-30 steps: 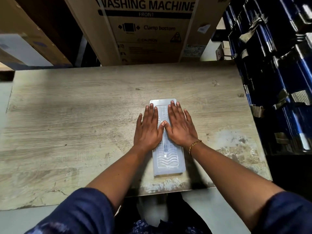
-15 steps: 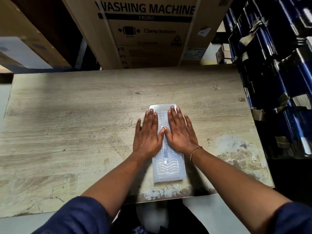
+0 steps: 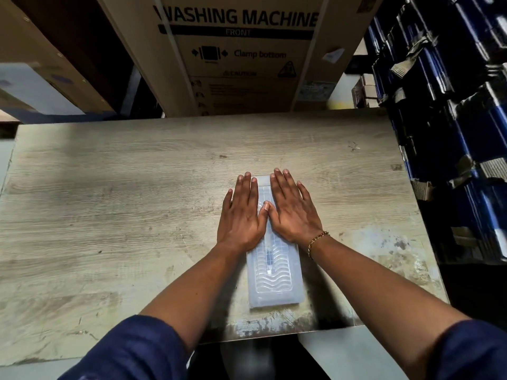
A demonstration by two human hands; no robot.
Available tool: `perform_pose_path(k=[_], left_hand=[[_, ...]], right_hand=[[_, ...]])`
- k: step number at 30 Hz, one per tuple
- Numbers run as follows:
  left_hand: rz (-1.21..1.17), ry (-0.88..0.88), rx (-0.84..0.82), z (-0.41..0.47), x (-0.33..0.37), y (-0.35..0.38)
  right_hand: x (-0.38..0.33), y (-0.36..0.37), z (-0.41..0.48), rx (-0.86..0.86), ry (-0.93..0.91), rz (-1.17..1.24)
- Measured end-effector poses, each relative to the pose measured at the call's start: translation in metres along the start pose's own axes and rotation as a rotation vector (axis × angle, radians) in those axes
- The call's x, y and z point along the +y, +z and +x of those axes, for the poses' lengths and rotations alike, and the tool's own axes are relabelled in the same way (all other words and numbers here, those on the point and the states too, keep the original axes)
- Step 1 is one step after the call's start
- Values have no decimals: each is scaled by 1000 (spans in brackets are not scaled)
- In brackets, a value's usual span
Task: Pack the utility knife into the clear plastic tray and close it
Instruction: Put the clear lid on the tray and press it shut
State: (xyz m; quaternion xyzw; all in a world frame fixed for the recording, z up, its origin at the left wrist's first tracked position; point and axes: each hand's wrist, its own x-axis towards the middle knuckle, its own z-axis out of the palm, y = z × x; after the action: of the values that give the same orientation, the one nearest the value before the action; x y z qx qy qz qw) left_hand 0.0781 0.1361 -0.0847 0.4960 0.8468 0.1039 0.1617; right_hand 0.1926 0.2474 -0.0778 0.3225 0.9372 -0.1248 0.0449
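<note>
A clear plastic tray (image 3: 277, 286) lies lengthwise on the wooden table (image 3: 115, 215), its lid folded down over it. Through the ribbed lid a slim utility knife (image 3: 269, 257) shows inside, along the tray's middle. My left hand (image 3: 242, 212) lies flat, palm down, on the tray's far left part, fingers spread. My right hand (image 3: 293, 209) lies flat on the far right part, a gold bracelet at the wrist. The thumbs touch over the tray's centre line. Both palms cover most of the tray's far half.
A large cardboard box (image 3: 236, 53) marked "WASHING MACHINE" stands behind the table. Stacked blue and black packages (image 3: 452, 133) line the right side. More cardboard boxes (image 3: 41, 72) stand at the back left. The table's near edge is worn, just below the tray.
Both hands have slid forward along the lid toward the tray's far end, now covering that end and baring more of the near part. The tray has stayed in place.
</note>
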Motion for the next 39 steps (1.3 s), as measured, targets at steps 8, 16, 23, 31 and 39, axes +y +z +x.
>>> perform_pose_path(k=[8,16,23,31,39], left_hand=[[11,-8,0,-1,0,0],[39,-5,-24,-2,0,-5],[-17,21,-45,-50,8,-8],[-83,-8,-63,-85,13,11],[-63,6,-49,-85,14,14]], right_hand=[[1,2,0,-11,6,0],[-1,-7,-4,-7,-3,-22],[-11,-11,-54,-4,-9,46],[-12,13,-85,-46,18,18],[-13,15,-85,-28,21,50]])
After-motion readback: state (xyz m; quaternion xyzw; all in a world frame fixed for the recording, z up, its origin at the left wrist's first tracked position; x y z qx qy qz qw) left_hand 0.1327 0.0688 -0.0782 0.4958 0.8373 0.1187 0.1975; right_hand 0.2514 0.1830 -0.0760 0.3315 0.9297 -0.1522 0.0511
